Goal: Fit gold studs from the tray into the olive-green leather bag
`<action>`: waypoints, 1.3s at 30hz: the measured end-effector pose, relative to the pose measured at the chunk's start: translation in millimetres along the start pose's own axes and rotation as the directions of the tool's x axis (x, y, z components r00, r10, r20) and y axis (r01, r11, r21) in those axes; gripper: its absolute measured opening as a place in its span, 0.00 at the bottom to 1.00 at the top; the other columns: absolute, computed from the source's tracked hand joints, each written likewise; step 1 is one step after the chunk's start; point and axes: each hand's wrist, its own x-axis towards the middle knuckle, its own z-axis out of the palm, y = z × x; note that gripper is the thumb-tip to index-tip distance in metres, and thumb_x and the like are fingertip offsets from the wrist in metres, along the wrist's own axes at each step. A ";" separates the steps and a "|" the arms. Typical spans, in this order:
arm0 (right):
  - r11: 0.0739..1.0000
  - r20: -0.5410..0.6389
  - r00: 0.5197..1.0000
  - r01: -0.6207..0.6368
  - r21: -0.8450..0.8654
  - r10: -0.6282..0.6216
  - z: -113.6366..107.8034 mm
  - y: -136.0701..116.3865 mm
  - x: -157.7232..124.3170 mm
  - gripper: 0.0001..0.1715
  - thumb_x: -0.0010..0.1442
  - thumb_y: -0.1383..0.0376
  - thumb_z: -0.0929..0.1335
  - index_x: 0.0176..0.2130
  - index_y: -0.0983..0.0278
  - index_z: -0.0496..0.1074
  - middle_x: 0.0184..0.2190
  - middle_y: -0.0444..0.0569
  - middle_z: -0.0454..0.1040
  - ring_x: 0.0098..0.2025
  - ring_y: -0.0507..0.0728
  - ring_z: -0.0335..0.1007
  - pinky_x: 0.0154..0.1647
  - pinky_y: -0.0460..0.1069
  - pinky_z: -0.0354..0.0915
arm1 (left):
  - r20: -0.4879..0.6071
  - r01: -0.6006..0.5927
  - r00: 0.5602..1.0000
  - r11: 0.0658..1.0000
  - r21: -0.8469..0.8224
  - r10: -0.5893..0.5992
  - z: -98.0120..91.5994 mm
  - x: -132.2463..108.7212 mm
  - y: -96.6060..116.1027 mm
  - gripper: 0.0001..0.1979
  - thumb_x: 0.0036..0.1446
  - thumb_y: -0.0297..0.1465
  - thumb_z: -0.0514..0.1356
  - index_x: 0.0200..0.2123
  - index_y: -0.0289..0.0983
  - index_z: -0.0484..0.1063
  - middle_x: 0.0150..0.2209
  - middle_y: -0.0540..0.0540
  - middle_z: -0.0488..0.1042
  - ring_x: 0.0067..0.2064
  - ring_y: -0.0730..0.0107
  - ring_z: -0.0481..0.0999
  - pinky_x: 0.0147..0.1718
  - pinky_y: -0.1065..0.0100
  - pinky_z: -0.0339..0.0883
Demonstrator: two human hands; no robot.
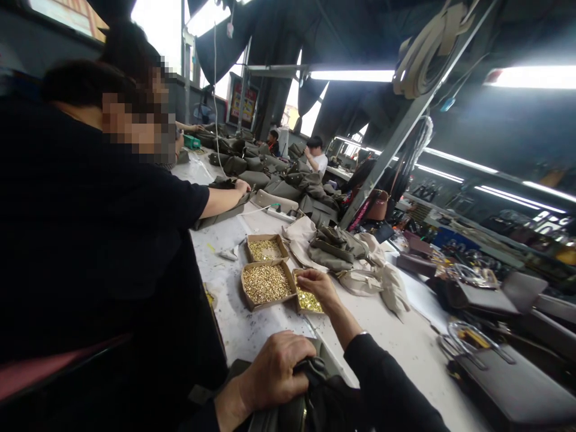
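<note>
My left hand (279,367) is closed around the edge of a dark leather-like bag piece (330,396) at the bottom of the view. Above a small cardboard box of gold-coloured metal bits (309,302), my right hand (318,284) has its fingertips pinched together; whatever they hold is too small to make out. Left of that stands a larger cardboard box of small gold-coloured hardware (267,283). A third box with similar bits (265,248) sits just behind it.
A co-worker in dark clothing (103,198) leans over the table (245,330) from the left. Dark bag pieces (274,174) pile up at the back, with pale cloth bags (364,279) nearer. Finished handbags (513,378) lie right, and a metal post (391,153) rises behind the table.
</note>
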 end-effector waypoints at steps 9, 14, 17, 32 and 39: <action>0.999 0.100 0.995 0.018 0.039 -0.022 -21.1 -55.3 -117.5 0.22 0.51 0.51 0.80 0.35 0.65 0.79 0.29 0.45 0.78 0.32 0.52 0.73 0.35 0.47 0.66 | -0.084 -0.028 0.996 0.978 -0.206 0.011 -42.0 18.8 9.8 0.16 0.55 0.20 0.62 0.45 0.41 0.75 0.41 0.49 0.83 0.42 0.66 0.82 0.44 0.69 0.72; 0.983 0.130 0.975 0.181 0.028 -0.183 -15.6 -83.3 -185.0 0.11 0.62 0.57 0.75 0.35 0.64 0.79 0.31 0.44 0.79 0.36 0.52 0.73 0.41 0.47 0.66 | -0.045 -0.200 0.980 0.929 -0.312 0.195 -57.5 28.8 40.4 0.11 0.61 0.25 0.63 0.47 0.40 0.74 0.42 0.45 0.82 0.42 0.63 0.83 0.42 0.68 0.76; 0.977 0.136 0.968 0.210 0.031 -0.213 -14.8 -90.3 -209.5 0.09 0.64 0.60 0.74 0.36 0.63 0.80 0.33 0.45 0.80 0.37 0.53 0.75 0.42 0.47 0.68 | -0.060 -0.257 0.966 0.911 -0.322 0.251 -57.9 28.3 54.6 0.14 0.62 0.26 0.64 0.51 0.40 0.73 0.42 0.43 0.82 0.42 0.63 0.82 0.41 0.67 0.78; 0.889 0.224 0.915 0.387 -0.246 -0.336 -23.3 -102.1 -240.7 0.05 0.64 0.73 0.71 0.39 0.64 0.77 0.35 0.43 0.78 0.38 0.51 0.73 0.40 0.43 0.64 | -0.021 -0.320 0.945 0.911 -0.260 0.326 -51.4 23.9 76.7 0.12 0.63 0.24 0.63 0.50 0.36 0.73 0.45 0.42 0.79 0.45 0.63 0.81 0.46 0.64 0.79; 0.828 0.264 0.878 0.469 -0.307 -0.400 -25.2 -98.9 -244.5 0.05 0.66 0.71 0.69 0.39 0.62 0.74 0.35 0.43 0.77 0.37 0.52 0.72 0.39 0.45 0.64 | -0.027 -0.336 0.940 0.911 -0.240 0.340 -48.9 28.1 84.2 0.12 0.63 0.26 0.65 0.49 0.37 0.74 0.43 0.43 0.81 0.43 0.63 0.82 0.43 0.64 0.80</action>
